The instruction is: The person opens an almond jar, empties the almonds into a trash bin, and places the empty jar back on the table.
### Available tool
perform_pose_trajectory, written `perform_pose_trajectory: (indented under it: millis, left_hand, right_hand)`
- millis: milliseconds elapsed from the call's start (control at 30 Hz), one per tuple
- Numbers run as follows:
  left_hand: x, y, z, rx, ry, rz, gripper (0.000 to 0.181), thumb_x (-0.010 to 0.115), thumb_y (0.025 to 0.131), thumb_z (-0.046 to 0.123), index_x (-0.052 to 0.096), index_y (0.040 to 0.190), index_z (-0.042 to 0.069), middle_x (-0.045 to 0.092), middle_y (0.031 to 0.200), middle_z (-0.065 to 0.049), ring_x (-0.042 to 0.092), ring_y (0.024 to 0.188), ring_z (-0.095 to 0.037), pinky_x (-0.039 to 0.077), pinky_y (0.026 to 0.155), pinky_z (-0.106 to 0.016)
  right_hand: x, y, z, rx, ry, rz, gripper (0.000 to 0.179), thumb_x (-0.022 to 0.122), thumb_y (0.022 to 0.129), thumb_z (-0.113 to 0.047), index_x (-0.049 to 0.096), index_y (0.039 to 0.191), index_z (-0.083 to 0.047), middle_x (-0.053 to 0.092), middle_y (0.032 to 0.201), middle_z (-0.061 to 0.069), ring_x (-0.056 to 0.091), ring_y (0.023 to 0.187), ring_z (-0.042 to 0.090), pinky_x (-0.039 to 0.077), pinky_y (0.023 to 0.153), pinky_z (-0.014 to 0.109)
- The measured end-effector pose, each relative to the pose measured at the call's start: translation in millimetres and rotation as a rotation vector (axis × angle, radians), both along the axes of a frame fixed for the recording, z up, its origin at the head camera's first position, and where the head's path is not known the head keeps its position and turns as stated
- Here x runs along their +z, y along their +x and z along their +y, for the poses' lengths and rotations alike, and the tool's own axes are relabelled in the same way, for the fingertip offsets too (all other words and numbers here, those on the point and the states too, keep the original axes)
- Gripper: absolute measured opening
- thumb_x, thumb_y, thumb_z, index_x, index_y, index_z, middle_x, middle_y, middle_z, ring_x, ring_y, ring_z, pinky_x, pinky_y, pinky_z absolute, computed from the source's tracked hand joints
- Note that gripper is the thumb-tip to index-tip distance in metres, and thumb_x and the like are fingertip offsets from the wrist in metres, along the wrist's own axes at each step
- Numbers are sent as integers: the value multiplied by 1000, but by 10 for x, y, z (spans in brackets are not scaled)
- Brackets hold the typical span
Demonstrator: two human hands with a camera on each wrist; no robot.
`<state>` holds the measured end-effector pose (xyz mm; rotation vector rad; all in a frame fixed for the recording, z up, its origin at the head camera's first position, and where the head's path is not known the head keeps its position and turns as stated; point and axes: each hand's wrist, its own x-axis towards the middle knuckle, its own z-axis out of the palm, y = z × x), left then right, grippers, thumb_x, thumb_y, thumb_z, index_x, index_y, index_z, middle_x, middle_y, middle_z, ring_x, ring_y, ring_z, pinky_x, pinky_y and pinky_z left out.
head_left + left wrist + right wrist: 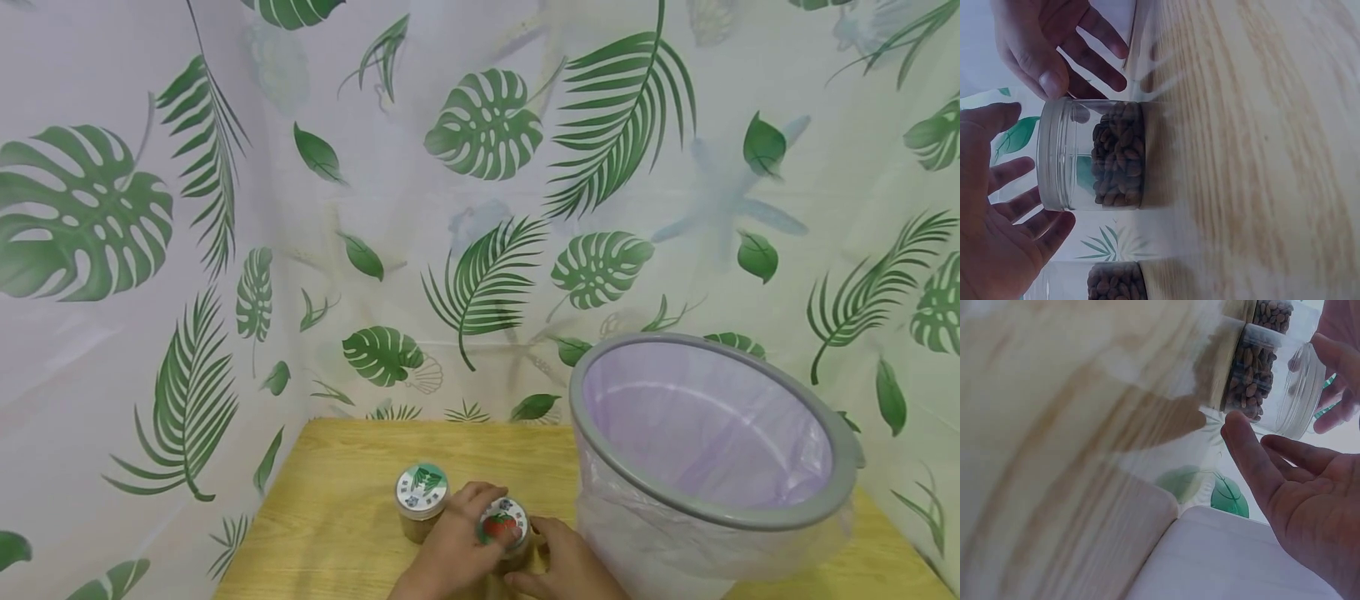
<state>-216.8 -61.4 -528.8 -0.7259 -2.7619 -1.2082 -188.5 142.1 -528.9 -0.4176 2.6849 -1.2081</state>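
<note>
A clear round jar (504,523) with brown nut-like pieces inside stands upright on the table; its white lid shows a red picture. My left hand (453,546) arches over this lid, fingers on its far side. In the left wrist view, the left thumb (999,119) sits apart from the lid. My right hand (567,560) is at the jar's right side, fingers loosely extended; whether they touch it I cannot tell. A second jar (422,493), with a green picture on its lid and similar brown pieces, stands beside my left hand.
A large bin (708,550) with a grey rim and a translucent plastic liner stands close to my right hand. The wooden table (337,492) meets a leaf-printed curtain (420,192) at its back and left edges.
</note>
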Motion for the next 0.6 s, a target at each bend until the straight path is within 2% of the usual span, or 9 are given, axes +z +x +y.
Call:
perform_pose_trajectory:
  millis: [100, 267, 400, 600]
  left_hand:
    - [-1, 2, 2, 0, 0, -1, 56, 68, 89, 46, 54, 139, 23, 50, 136, 7, 54, 119, -16, 53, 89, -22]
    - [-21, 9, 8, -14, 6, 10, 64, 68, 83, 61, 59, 134, 22, 51, 134, 3, 55, 114, -18, 53, 85, -21]
    - [-63, -8, 12, -14, -13, 7, 61, 71, 80, 61, 61, 129, 26, 50, 136, 1, 54, 114, -16, 53, 87, -22]
    - [-107, -43, 9, -11, -16, -2, 59, 74, 78, 61, 61, 127, 30, 50, 136, 2, 54, 115, -14, 53, 89, -23]
  right_hand:
    - [11, -19, -11, 12, -10, -16, 84, 83, 73, -51, 54, 135, -3, 61, 127, 14, 63, 103, 30, 56, 79, 49]
    - [2, -71, -25, 43, -21, -57, 74, 81, 73, -52, 58, 132, -12, 64, 120, 5, 62, 100, 25, 56, 75, 44]
    - [-24, -93, -25, 54, -25, -68, 69, 80, 76, -50, 59, 130, -13, 64, 113, 1, 60, 97, 21, 55, 72, 40]
    - [-19, -79, -36, 44, -34, -71, 70, 82, 74, -48, 58, 129, -12, 64, 110, 0, 60, 95, 21, 53, 70, 38]
